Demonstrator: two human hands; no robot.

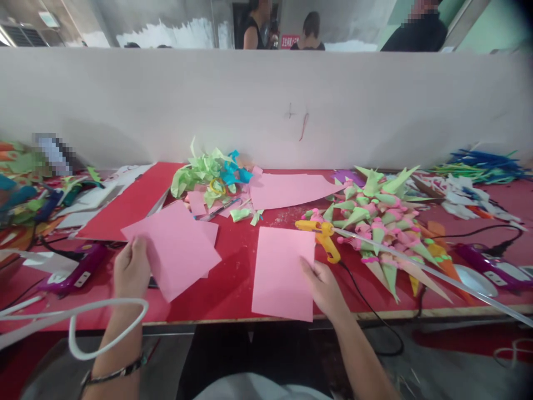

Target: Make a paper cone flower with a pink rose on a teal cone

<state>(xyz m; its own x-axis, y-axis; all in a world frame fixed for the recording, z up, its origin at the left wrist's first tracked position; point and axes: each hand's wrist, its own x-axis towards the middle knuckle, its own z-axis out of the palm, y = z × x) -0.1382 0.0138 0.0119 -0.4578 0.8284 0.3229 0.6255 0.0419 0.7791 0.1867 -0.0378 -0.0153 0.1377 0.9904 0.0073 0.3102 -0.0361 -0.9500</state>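
Observation:
My left hand [131,268] pinches the lower left corner of a pink paper sheet [175,249] lifted a little off the red table [233,289]. Another pink sheet [283,272] lies flat near the table's front edge, and my right hand [323,288] grips its right edge with thumb and fingers. A yellow glue gun [322,234] with a long clear glue stick lies just right of that sheet, close to my right hand.
A pile of green and pink paper cones [377,222] lies at the right. Green and blue scraps [208,172] and a larger pink sheet [291,190] sit behind. Purple glue guns lie at left [79,268] and right [493,266]. A white partition [266,105] backs the table; people stand beyond.

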